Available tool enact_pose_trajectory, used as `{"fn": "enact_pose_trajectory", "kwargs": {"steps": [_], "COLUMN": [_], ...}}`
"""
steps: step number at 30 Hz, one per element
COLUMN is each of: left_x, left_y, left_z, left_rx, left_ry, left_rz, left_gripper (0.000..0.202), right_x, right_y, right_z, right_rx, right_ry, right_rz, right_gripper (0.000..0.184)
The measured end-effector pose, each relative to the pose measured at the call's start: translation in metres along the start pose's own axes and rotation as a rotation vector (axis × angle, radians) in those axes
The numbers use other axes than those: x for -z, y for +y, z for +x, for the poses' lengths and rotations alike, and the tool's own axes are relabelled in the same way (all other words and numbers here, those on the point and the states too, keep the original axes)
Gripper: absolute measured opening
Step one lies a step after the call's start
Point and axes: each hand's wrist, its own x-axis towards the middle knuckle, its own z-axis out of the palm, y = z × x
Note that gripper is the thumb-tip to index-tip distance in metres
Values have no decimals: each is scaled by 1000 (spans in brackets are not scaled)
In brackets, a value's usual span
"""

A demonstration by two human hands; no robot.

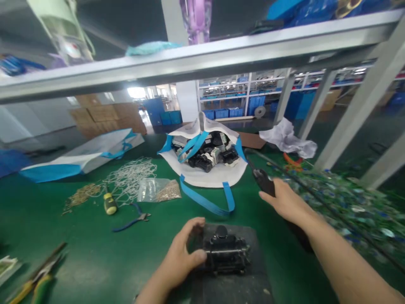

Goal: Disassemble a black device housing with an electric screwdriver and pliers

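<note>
A black cylindrical assembly (226,253) with a round knob on top lies on a dark flat pad (240,289). My left hand (186,249) grips its left end, thumb in front and fingers behind. To the right, my right hand (286,200) is closed around a long black corded tool (263,180) above the table; its exact kind is unclear. Beyond the pad stands an open white bag (209,179) with blue straps, filled with black and pale parts (217,154).
On the left lie a yellow-black screwdriver (109,204), blue-handled cutters (134,220), yellow-green pliers (41,274), a plastic bag of small screws (167,191) and white netting (133,175). Green-blue pieces (357,211) cover the right side. A metal shelf (221,52) crosses overhead.
</note>
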Motion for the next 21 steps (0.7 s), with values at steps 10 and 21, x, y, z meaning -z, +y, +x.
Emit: {"fn": "enact_pose_trajectory", "kwargs": {"steps": [10,21], "left_x": [109,126], "left_y": [-28,-13], "left_z": [-1,-21], "left_rx": [287,475], "left_ry": [505,382], "left_rz": [937,1169], "left_gripper": [26,22], "right_x": [-45,-41], "right_y": [18,-2], "right_z": [3,-32], "right_rx": [-45,148], "right_ry": [-138,-154], "right_rz": [-272,-269], "right_gripper": [19,51]}}
